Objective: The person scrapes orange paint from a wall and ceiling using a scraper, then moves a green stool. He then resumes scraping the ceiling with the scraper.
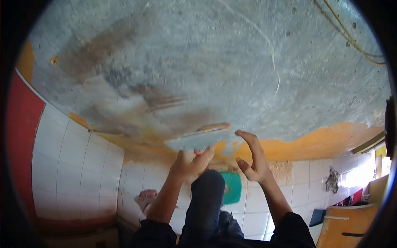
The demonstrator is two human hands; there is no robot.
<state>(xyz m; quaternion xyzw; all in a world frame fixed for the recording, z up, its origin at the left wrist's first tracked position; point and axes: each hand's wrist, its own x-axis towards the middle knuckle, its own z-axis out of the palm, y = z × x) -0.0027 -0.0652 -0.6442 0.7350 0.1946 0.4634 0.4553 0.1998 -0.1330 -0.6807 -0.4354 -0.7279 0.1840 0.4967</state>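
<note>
My left hand (pixel 191 165) is closed around a plastering trowel (pixel 194 142), its wide pale blade angled across the lower part of the rough grey wall (pixel 223 70). Brown wet material (pixel 215 126) lies along the blade's far edge. To the right of the blade, my right hand (pixel 257 161) is raised with thumb and fingers apart, holding nothing. Dark smears (pixel 165 99) and a lighter damp patch mark the wall above and left of the trowel.
An orange painted band (pixel 281 146) borders the grey area, with white tiles (pixel 297 182) beyond. A green plastic item (pixel 233 188) is beside my jeans-clad knee (pixel 206 198). A crumpled cloth (pixel 147 197) lies left, a grey rag (pixel 332 180) right. A thin cable (pixel 347 35) crosses the upper right.
</note>
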